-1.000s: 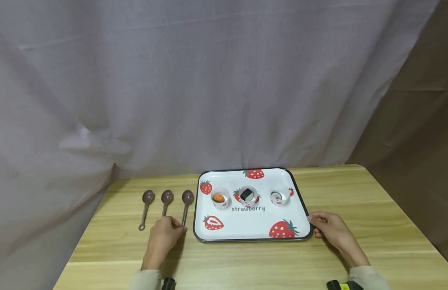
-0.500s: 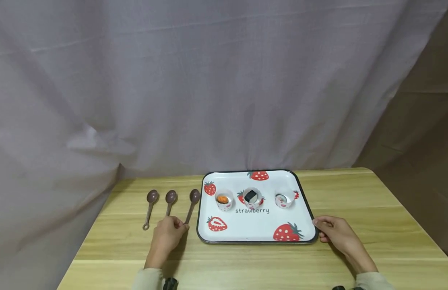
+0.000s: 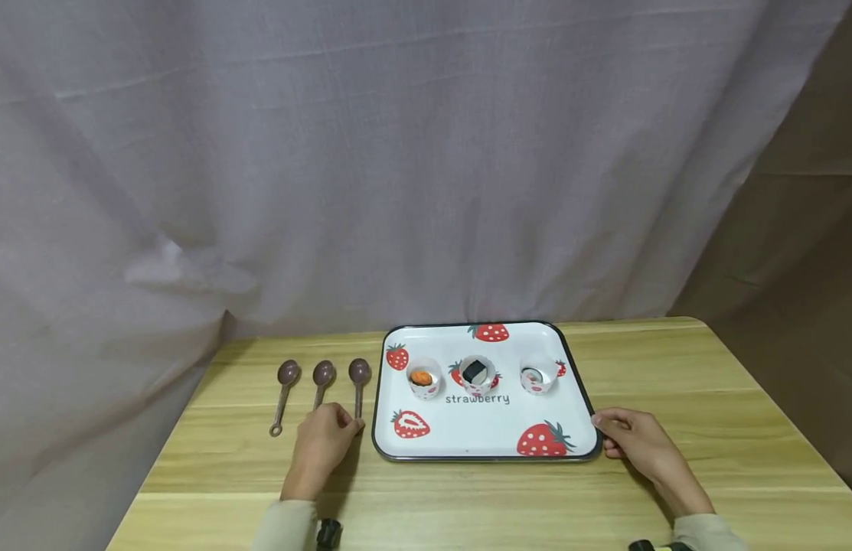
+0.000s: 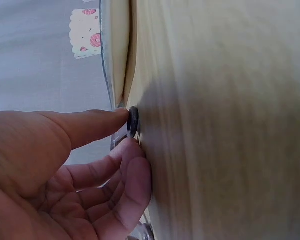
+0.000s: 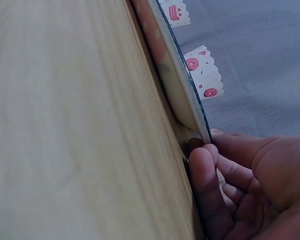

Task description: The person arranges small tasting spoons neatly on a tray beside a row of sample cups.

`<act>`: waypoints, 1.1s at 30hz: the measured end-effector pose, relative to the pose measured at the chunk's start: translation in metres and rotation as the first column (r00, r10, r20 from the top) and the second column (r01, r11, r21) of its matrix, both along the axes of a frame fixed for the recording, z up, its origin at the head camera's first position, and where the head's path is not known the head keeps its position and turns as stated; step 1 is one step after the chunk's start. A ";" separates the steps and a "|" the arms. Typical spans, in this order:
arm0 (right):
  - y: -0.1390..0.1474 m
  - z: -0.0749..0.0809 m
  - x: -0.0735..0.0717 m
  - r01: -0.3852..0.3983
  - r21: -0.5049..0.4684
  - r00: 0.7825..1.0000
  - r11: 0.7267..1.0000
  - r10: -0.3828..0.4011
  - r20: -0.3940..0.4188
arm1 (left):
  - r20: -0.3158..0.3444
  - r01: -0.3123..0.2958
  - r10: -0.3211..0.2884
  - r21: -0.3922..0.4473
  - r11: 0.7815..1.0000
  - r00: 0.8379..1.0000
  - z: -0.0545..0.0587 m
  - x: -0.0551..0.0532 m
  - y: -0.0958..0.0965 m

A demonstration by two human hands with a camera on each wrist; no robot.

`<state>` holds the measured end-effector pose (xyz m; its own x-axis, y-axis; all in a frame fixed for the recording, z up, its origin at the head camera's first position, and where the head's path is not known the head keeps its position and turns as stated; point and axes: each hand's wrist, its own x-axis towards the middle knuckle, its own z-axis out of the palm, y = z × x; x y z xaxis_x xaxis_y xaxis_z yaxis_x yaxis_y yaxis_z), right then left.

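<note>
Three brown spoons lie in a row left of the tray, bowls toward the curtain. My left hand (image 3: 324, 448) pinches the handle end of the rightmost spoon (image 3: 359, 373); close up in the left wrist view, thumb and fingers are at its dark ring end (image 4: 133, 122). The middle spoon (image 3: 323, 374) has its handle end hidden behind that hand, and the left spoon (image 3: 279, 409) lies untouched. At the front right corner of the white strawberry-print tray (image 3: 481, 436), my right hand (image 3: 639, 444) pinches the rim, thumb above and fingers below.
Three paper cups stand in a row on the tray: one with an orange-topped piece (image 3: 421, 377), one with a black-and-white piece (image 3: 475, 373), one with a round white-and-dark piece (image 3: 532, 376). A grey curtain (image 3: 426, 168) hangs behind the wooden table (image 3: 467, 505).
The rightmost spoon has been turned: its bowl leaned right toward the tray and now stands further left, the handle nearly straight. My right hand keeps its hold on the tray corner.
</note>
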<state>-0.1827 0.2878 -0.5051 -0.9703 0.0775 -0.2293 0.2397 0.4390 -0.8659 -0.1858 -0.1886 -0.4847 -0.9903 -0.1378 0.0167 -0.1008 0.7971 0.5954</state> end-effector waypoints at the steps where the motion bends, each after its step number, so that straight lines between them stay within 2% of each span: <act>1: 0.000 0.000 0.000 0.000 -0.001 1.000 1.000 0.000 0.000 | 0.002 0.004 -0.004 0.001 1.000 1.000 0.000 -0.001 0.000; 7: 0.001 -0.001 0.001 -0.005 -0.008 1.000 1.000 0.005 0.000 | 0.031 0.032 -0.033 0.046 0.998 0.999 0.000 -0.003 -0.002; 10: 0.002 -0.001 0.001 -0.011 -0.008 1.000 1.000 0.011 -0.001 | 0.067 0.040 -0.047 0.114 0.993 0.997 -0.002 -0.004 -0.005; 13: 0.003 -0.002 0.001 -0.012 -0.012 1.000 1.000 0.012 -0.001 | 0.104 0.031 -0.054 0.212 0.977 0.993 -0.004 -0.005 -0.008; 15: 0.003 -0.002 0.000 -0.017 -0.019 1.000 1.000 0.016 -0.004 | 0.122 0.019 -0.061 0.318 0.948 0.991 -0.005 -0.005 -0.009; 16: 0.003 -0.003 0.000 -0.017 -0.022 1.000 1.000 0.017 -0.004 | 0.131 0.011 -0.065 0.377 0.926 0.989 -0.006 -0.005 -0.009; 20: 0.004 -0.003 -0.001 -0.013 -0.032 1.000 0.999 0.014 0.005 | 0.164 -0.044 -0.065 0.582 0.812 0.984 -0.007 -0.006 -0.009; 22: 0.004 -0.004 -0.001 -0.008 -0.031 1.000 0.999 0.008 0.014 | 0.175 -0.073 -0.048 0.623 0.779 0.983 -0.007 -0.006 -0.010; 24: 0.004 -0.004 -0.002 -0.007 -0.028 1.000 1.000 0.007 0.018 | 0.172 -0.090 -0.028 0.639 0.764 0.985 -0.007 -0.006 -0.011; 28: 0.004 -0.004 -0.001 -0.007 -0.030 1.000 1.000 0.008 0.020 | 0.150 -0.100 0.003 0.642 0.760 0.989 -0.007 -0.007 -0.012; 31: 0.004 -0.004 -0.001 -0.010 -0.034 1.000 0.999 0.010 0.019 | 0.135 -0.101 0.014 0.666 0.739 0.991 -0.006 -0.008 -0.013; 33: 0.004 -0.003 -0.001 -0.010 -0.035 1.000 0.999 0.011 0.019 | 0.125 -0.099 0.018 0.690 0.716 0.992 -0.004 -0.008 -0.013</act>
<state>-0.1834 0.2917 -0.5084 -0.9664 0.0587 -0.2501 0.2517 0.4112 -0.8761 -0.1933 -0.2013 -0.4889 -0.9700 -0.1279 -0.2065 -0.2251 0.1541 0.9621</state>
